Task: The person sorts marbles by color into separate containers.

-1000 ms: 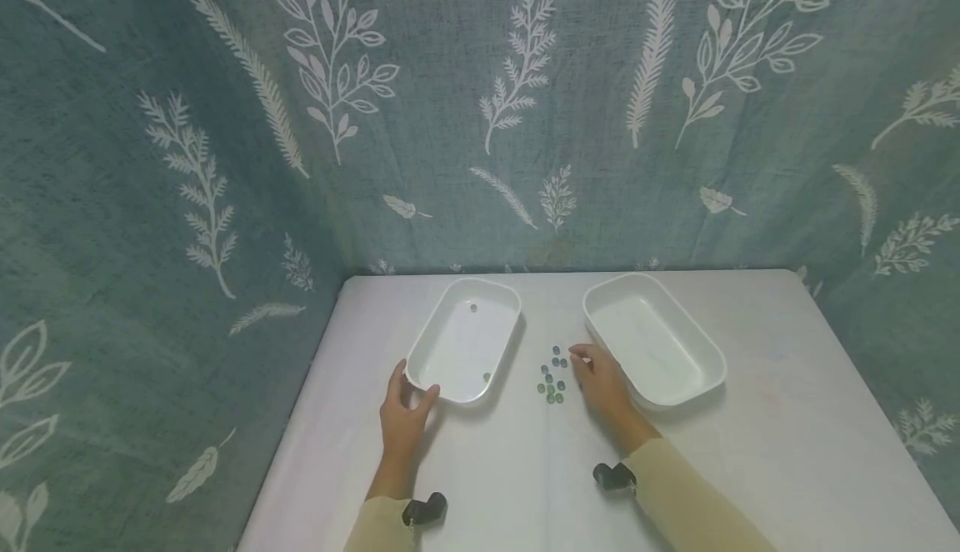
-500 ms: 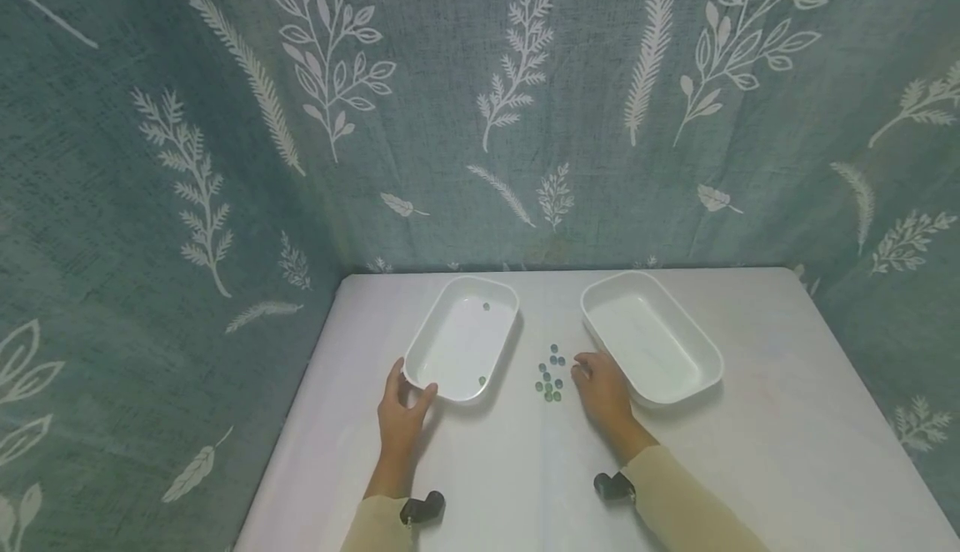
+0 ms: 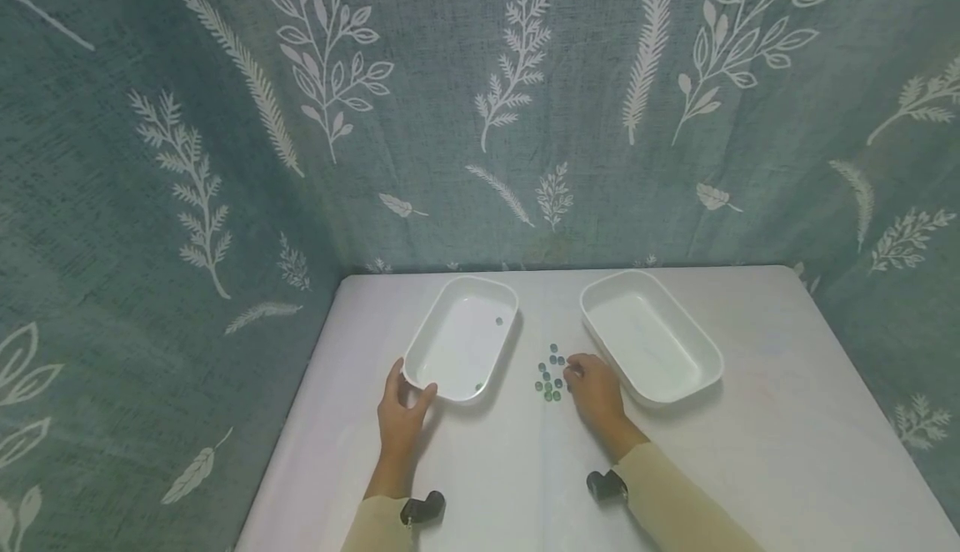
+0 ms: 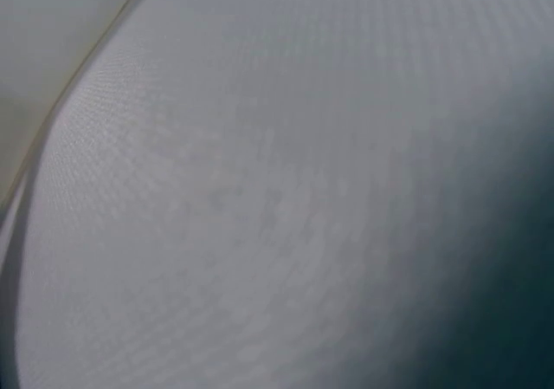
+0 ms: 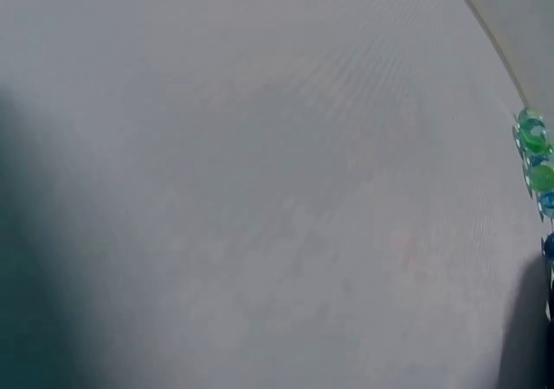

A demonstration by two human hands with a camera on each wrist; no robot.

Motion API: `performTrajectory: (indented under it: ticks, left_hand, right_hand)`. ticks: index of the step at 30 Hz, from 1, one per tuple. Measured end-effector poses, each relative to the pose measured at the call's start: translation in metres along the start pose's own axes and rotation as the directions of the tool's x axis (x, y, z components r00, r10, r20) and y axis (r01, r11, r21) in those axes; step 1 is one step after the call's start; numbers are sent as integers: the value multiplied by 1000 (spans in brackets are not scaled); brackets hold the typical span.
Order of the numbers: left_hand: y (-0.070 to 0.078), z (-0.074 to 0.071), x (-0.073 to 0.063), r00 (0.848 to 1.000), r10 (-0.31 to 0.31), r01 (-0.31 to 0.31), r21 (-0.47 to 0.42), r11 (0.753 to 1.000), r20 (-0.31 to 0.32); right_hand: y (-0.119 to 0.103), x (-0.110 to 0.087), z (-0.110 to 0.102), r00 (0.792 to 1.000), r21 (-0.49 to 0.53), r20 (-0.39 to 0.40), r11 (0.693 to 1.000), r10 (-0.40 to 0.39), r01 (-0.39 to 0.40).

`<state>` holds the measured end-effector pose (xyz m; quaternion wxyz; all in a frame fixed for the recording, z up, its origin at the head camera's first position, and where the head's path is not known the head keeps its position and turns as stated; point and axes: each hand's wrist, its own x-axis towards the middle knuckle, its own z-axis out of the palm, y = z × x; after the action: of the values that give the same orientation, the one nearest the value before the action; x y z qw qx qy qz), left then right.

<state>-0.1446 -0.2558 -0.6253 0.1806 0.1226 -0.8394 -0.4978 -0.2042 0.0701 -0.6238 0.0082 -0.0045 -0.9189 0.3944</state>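
Note:
My left hand [image 3: 402, 420] holds the near left corner of a white oblong tray [image 3: 413, 348], its thumb and fingers spread around that corner. Inside lie two small marbles, a bluish marble [image 3: 498, 321] near the right wall and a green marble [image 3: 478, 386] at the near end. Beside a loose cluster of blue and green marbles [image 3: 548, 396] is my right hand [image 3: 597, 389], fingers bent. A dark marble [image 3: 570, 387] shows at its edge; whether the fingers pinch anything is hidden. The right wrist view catches green marbles [image 5: 541, 178] at its edge, but no fingers.
A second white oblong tray [image 3: 651, 337] stands just right of and beyond my right hand. Both trays and the marbles sit on a white-covered table [image 3: 495, 485]. Leaf-patterned green cloth [image 3: 450, 193] hangs behind and at the sides.
The far marble in the left tray has rolled right and nearer, and the other has shifted slightly nearer. My right hand has shifted nearer, then left, against the cluster; a dark marble now shows beside it.

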Motion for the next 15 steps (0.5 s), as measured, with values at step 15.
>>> performTrajectory:
  ticks: [15]
  left_hand:
    - [-3,0,0,1000,21,-21,-37,999,-7]
  right_hand:
    - [-1,-1,0,999,-40,35,999,-22,23]
